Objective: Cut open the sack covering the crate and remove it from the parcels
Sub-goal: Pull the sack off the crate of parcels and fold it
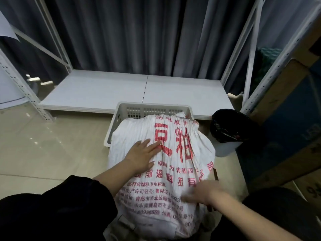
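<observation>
A bulging white woven sack with red printed characters lies over a white perforated plastic crate, covering all but the crate's far end. The parcels under it are hidden. My left hand rests flat on the sack's upper left, fingers spread and pointing right. My right hand lies on the sack's near right side, blurred, fingers stretched to the left. Neither hand holds a tool.
A low white shelf board sits just behind the crate, framed by white metal rack posts and dark curtains. A bin lined with a black bag stands right of the crate. Cardboard boxes fill the right side. The floor is beige tile.
</observation>
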Motion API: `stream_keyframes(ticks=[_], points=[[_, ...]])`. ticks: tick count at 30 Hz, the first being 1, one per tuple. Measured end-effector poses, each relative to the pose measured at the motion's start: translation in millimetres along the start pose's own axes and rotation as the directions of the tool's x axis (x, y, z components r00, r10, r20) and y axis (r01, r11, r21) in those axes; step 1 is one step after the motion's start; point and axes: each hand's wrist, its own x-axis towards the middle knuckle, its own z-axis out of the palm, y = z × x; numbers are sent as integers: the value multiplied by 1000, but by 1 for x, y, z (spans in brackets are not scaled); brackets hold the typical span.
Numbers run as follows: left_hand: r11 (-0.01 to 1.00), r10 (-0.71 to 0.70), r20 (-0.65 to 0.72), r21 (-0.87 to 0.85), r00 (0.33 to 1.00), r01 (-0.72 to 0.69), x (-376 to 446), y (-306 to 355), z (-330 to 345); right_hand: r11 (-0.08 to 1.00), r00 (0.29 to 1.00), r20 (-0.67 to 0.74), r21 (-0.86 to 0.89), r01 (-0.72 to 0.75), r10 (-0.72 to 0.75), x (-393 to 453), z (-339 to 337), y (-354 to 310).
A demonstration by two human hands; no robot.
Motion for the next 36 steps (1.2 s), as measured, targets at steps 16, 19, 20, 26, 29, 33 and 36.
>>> stream_keyframes(ticks=[16,19,20,26,29,33,36], points=[[700,-377,-151,-693,914,174,-2,-15,-66,158,785,-604,796,585,135,6,-64,-36],[669,-421,-226,-732,879,132,-12,-22,-79,-190,843,-488,827,529,226,9,-121,-45],[683,-425,-252,-720,870,126,-17,-25,-81,-257,867,-437,832,491,240,11,-137,-46],[806,-416,-248,-546,875,228,-43,-39,-61,-515,930,-271,776,364,249,26,-190,-54],[630,-514,-73,-708,855,318,-47,-42,-46,-631,932,-251,686,363,263,28,-196,-57],[634,-517,-87,-707,852,312,-53,-32,-29,-694,931,-214,621,364,297,33,-198,-57],[659,-504,-91,-683,859,314,-65,-24,-16,-727,931,-213,581,365,298,34,-200,-56]])
